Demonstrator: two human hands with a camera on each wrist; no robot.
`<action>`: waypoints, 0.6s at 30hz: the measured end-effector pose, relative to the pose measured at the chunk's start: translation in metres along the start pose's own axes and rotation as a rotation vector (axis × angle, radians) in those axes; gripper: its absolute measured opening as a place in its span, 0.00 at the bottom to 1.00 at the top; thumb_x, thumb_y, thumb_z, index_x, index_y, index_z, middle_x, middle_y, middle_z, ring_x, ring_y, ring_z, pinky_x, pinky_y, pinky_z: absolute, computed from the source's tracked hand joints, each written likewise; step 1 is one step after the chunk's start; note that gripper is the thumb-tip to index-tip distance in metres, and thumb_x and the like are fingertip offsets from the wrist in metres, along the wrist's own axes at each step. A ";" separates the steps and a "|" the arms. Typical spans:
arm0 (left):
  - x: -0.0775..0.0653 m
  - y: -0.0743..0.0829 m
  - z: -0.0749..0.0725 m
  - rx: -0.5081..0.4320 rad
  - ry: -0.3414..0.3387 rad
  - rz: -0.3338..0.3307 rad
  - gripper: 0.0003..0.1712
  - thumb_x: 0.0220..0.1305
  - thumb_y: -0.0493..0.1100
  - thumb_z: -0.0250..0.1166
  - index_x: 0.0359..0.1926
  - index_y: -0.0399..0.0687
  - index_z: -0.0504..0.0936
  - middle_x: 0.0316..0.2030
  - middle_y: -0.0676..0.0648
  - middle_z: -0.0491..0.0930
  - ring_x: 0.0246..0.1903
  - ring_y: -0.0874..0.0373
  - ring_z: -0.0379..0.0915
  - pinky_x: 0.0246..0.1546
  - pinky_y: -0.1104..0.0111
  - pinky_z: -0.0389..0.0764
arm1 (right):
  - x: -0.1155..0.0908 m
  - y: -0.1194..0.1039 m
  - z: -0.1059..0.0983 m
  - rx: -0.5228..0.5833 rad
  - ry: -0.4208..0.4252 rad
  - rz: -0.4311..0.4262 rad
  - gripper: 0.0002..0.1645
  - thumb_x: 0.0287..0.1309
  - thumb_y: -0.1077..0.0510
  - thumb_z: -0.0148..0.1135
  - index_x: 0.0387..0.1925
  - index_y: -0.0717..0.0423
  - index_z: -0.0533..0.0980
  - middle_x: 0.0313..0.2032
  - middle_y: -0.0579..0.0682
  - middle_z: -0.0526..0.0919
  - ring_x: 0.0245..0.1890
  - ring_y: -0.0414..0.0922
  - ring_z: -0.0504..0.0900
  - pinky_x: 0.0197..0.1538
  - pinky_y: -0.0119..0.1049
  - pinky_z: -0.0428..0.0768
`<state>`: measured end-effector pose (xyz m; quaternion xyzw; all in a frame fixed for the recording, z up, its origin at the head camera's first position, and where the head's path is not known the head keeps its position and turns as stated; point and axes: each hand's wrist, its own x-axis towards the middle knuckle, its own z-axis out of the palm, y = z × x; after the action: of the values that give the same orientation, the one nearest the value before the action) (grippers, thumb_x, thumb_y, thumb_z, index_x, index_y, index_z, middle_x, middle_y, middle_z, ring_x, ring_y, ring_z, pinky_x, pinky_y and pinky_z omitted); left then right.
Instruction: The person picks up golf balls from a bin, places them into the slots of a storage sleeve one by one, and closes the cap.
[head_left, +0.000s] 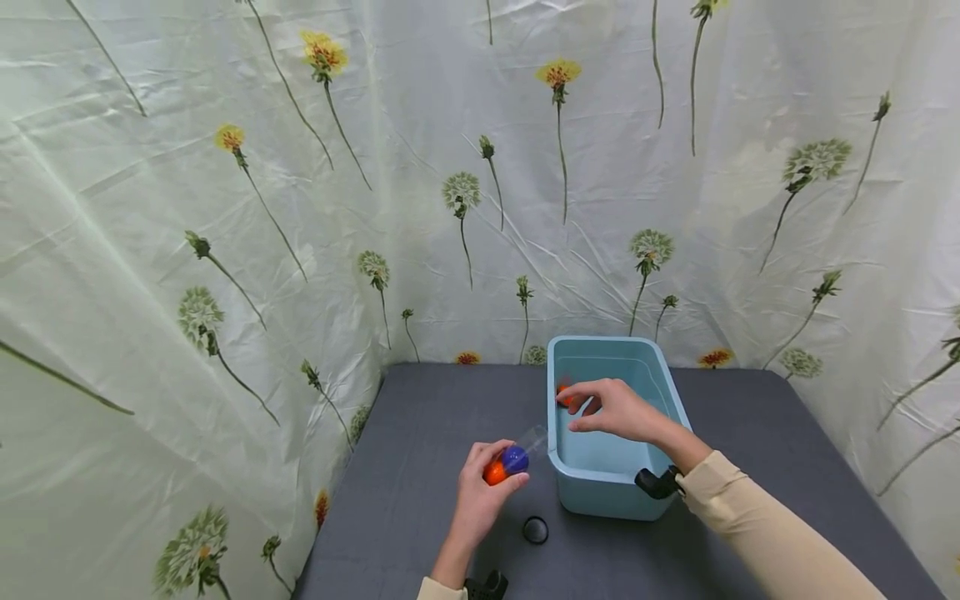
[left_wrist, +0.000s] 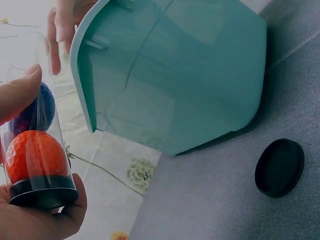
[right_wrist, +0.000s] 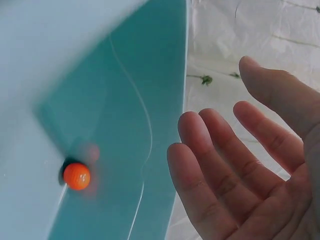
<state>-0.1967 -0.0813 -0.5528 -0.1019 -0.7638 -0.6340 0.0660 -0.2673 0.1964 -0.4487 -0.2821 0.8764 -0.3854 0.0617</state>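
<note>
My left hand [head_left: 474, 496] grips a clear plastic tube [head_left: 536, 439] with a black base [left_wrist: 44, 192], tilted toward the bin. Inside it, an orange dimpled golf ball [left_wrist: 37, 156] sits at the base, with a dark blue ball [head_left: 515, 459] above. Over the light blue bin [head_left: 607, 496], my right hand [head_left: 618, 410] hangs with loosely bent fingers, holding nothing. Another orange ball [right_wrist: 77, 176] lies in the bin's corner, partly behind the right hand's fingers in the head view. A round black cap [left_wrist: 279, 168] rests on the table between the left hand and the bin.
A dark grey table [head_left: 435, 408] carries the bin on its right half. Behind and to the left hangs a pale curtain [head_left: 420, 225] printed with dandelions. The bin's raised rim [head_left: 553, 417] stands close to the tube's far end.
</note>
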 end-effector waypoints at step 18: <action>0.000 0.028 -0.013 0.008 0.030 -0.014 0.24 0.54 0.39 0.78 0.53 0.46 0.83 0.44 0.45 0.74 0.46 0.51 0.73 0.44 0.67 0.81 | 0.062 0.058 -0.012 0.026 -0.014 0.202 0.26 0.62 0.58 0.70 0.61 0.59 0.78 0.40 0.50 0.85 0.32 0.45 0.83 0.38 0.45 0.84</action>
<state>-0.1898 -0.0889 -0.5233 -0.0870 -0.7658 -0.6329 0.0735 -0.3490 0.2021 -0.4745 -0.1941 0.8948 -0.3866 0.1102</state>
